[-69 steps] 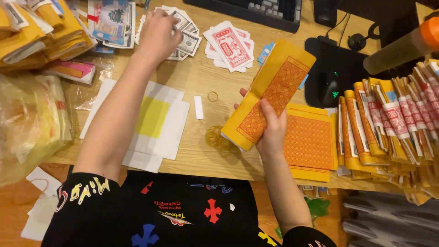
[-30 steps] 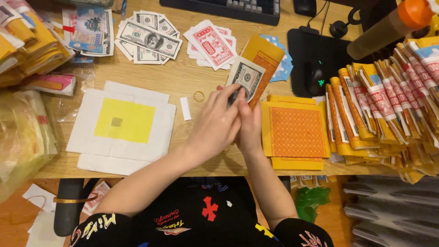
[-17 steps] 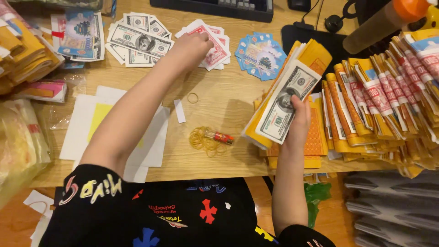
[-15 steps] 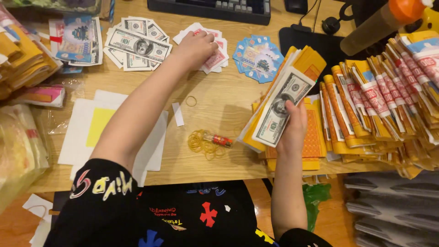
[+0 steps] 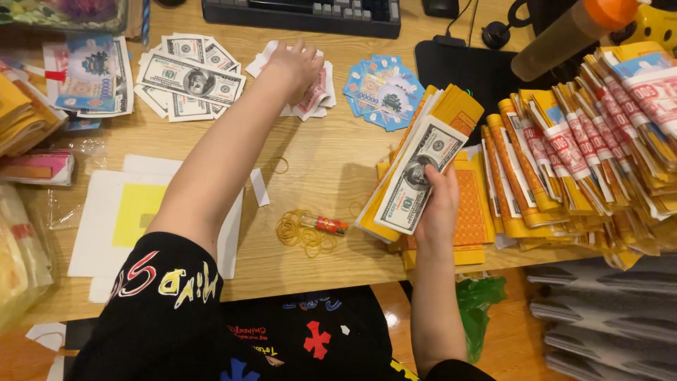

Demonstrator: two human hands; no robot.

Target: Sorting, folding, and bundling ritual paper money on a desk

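- While my right hand holds the bundle of yellow paper with a grey banknote-style sheet on top, its grip is clamped around the lower edge, the bundle tilted up above the orange-patterned stack on the surface.
- Since a second ago the two hands have parted: then both were together on the bundle, now my left hand is stretched far across to the red-and-white notes at the far side.
- That left grip rests on the pile with fingers curled down; whether it has pinched a sheet I cannot tell.
- Compared with half a second ago, little differs: the left hand lies on the same pile, the bundle sits at the same tilt.
- I judge the grey note is already added and a red-and-white one is being fetched.
- Rubber bands lie loose near the surface's front edge, untouched.
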